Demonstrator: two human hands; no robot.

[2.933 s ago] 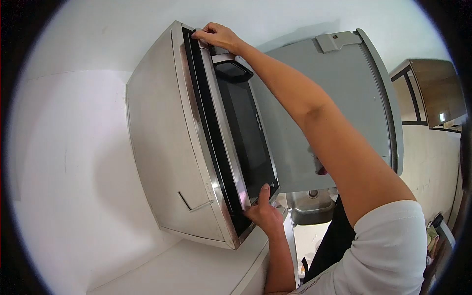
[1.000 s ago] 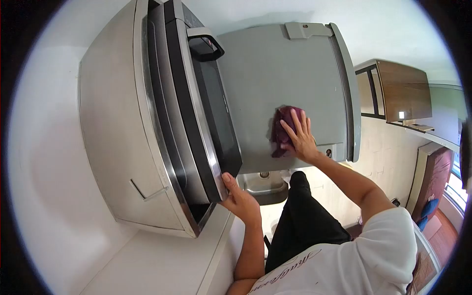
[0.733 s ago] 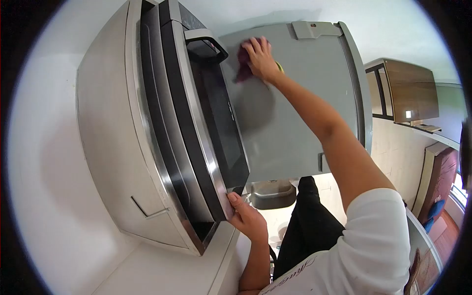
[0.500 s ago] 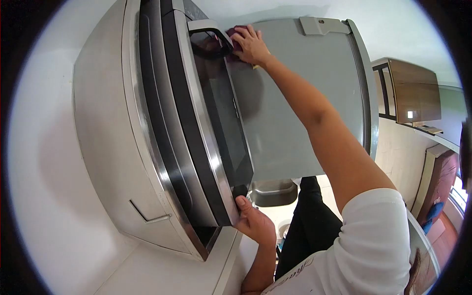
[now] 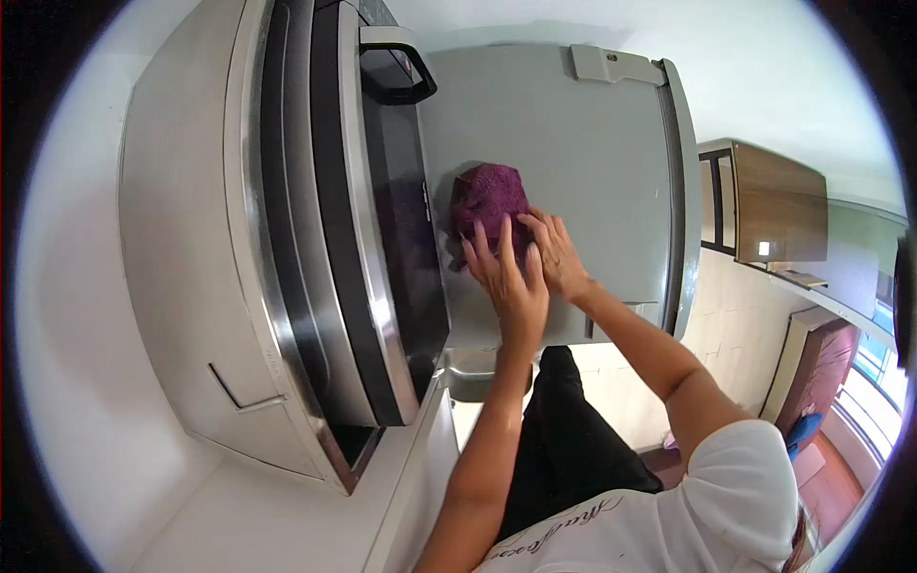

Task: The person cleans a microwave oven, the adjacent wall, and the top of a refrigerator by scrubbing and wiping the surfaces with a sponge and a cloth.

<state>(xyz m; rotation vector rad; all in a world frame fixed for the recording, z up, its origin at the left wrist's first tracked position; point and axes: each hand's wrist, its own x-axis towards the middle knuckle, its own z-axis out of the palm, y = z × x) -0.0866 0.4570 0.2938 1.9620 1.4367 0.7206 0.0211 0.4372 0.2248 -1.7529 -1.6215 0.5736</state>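
Observation:
A crumpled purple cloth [image 5: 490, 191] lies on the flat grey top [image 5: 573, 143] of what looks like a refrigerator. My left hand [image 5: 513, 291] reaches onto the cloth's near edge, its fingers spread and stretched out over the fabric. Right beside it, my right hand [image 5: 559, 253] has bent fingers closed on the cloth's right edge; the thumb side is partly hidden. To the left of the cloth stands a stainless-steel appliance [image 5: 382, 315] with a dark glass front and a black handle [image 5: 420, 91].
A hinge cover [image 5: 616, 65] sticks up at the far right of the grey top. Below the near edge, a steel sink [image 5: 468, 377] shows. A brown cabinet [image 5: 778, 201] and a cushioned seat [image 5: 812, 372] are off to the right.
My right hand and the cloth have come from beside the black handle toward me, onto the middle of the grey top. My left hand has left the appliance's lower corner and reached the cloth.

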